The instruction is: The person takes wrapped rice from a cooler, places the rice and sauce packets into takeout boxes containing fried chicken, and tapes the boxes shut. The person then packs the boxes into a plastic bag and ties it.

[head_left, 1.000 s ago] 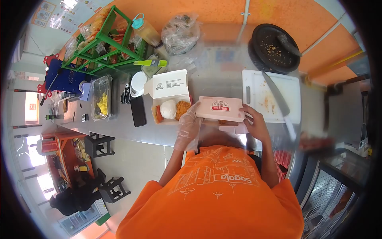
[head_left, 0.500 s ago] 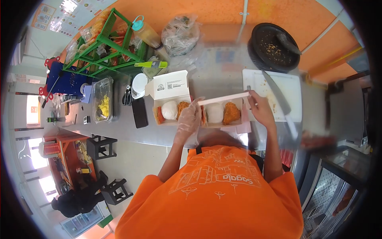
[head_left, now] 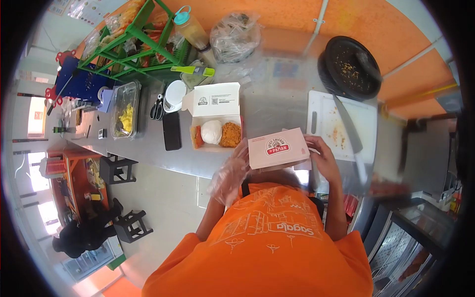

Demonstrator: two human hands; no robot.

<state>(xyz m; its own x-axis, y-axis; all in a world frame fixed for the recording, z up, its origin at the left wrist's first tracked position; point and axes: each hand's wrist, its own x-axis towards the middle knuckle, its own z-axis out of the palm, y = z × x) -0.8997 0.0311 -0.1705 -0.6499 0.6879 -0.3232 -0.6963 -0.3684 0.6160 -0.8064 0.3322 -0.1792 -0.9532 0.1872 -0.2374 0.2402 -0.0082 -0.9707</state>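
The person's own orange shirt [head_left: 262,247] fills the space just behind the hands. The left hand [head_left: 236,164], in a loose clear plastic glove, and the bare right hand [head_left: 324,159] hold a closed box [head_left: 278,148] between them, fingers set against its opposite ends. Its pale pink lid reads "PAMAN". The box is at the near edge of the counter [head_left: 277,106]; whether it rests there or is lifted, I cannot tell.

Just beyond the left hand and to its left stands an open box [head_left: 215,110], its lid tipped back, with a white mound [head_left: 212,132], a brown fried piece [head_left: 231,134] and something red inside. Beyond the right hand, to its right, a white cutting board [head_left: 324,106] carries a long knife [head_left: 349,124] and scattered crumbs.

Further left of the left hand lie a black phone [head_left: 172,131], then scissors [head_left: 157,109] beside a round white tub [head_left: 175,93]; past them is a clear tray [head_left: 120,94] of yellow food.

Farther ahead of the hands are a green-handled tool [head_left: 193,71], a green rack [head_left: 155,45], a bottle [head_left: 192,32] with a turquoise cap and a filled plastic bag [head_left: 235,39]. Ahead of the right hand, past the cutting board, sits a black bowl [head_left: 341,55].

Far off on the left hand's side, a person in dark clothing [head_left: 81,232] is near black stools [head_left: 131,226].
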